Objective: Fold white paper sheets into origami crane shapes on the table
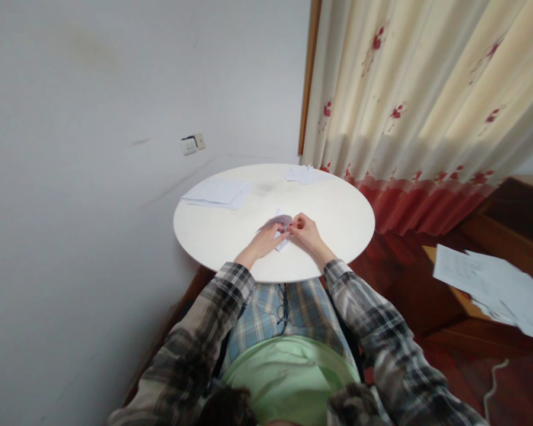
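Note:
A small piece of folded white paper (276,221) is between my two hands, over the near middle of the round white table. My left hand (265,239) is closed on its left and lower side, thumb against the paper. Pinched fingers of my right hand (305,231) meet its right edge, close to the left fingertips. One flap stands up and leans to the left, and a narrow part points down toward me. The exact folds are partly hidden by my fingers.
The round white table (231,242) stands against the wall. On it lie a stack of white paper (217,193) at left and crumpled paper pieces (306,174) at the back. More paper sheets (493,287) lie on wooden furniture at right, near a floral curtain (408,118).

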`<state>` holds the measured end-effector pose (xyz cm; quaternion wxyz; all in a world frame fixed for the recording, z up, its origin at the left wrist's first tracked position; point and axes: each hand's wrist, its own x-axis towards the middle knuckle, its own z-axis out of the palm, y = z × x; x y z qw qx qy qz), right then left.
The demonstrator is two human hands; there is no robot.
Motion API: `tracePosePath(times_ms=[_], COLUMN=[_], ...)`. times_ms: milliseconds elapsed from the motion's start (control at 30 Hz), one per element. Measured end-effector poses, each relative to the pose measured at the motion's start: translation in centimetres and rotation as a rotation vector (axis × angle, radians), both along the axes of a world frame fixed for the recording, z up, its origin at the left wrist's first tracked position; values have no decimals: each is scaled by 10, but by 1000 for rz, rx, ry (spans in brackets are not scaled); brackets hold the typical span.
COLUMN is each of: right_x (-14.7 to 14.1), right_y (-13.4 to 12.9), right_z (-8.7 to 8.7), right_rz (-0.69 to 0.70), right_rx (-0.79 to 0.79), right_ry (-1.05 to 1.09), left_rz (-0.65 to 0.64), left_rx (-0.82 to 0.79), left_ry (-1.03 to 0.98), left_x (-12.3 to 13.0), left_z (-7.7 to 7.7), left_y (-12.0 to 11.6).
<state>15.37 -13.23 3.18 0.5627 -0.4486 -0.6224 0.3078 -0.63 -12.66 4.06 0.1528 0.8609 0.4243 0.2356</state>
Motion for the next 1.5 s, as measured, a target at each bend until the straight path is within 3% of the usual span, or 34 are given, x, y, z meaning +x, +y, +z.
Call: tracePosePath(times_ms=[233,967,1200,1500], right_x=[2,7,6,8], right_y=[-1,5,6,9], right_z=[2,-3,-2,-5], right_rz=[-137,-185,-220,-105], right_rx=[43,24,40,49], right_ry=[-121,-214,-250,-408], left_rz=[-15,11,-40,-57], left_rx=[-2,-43,29,-5], left_ry=[7,44,49,72], left_x=[-1,-3,-3,-2], left_z=[4,-7,-8,-6], left_y=[-4,3,6,8])
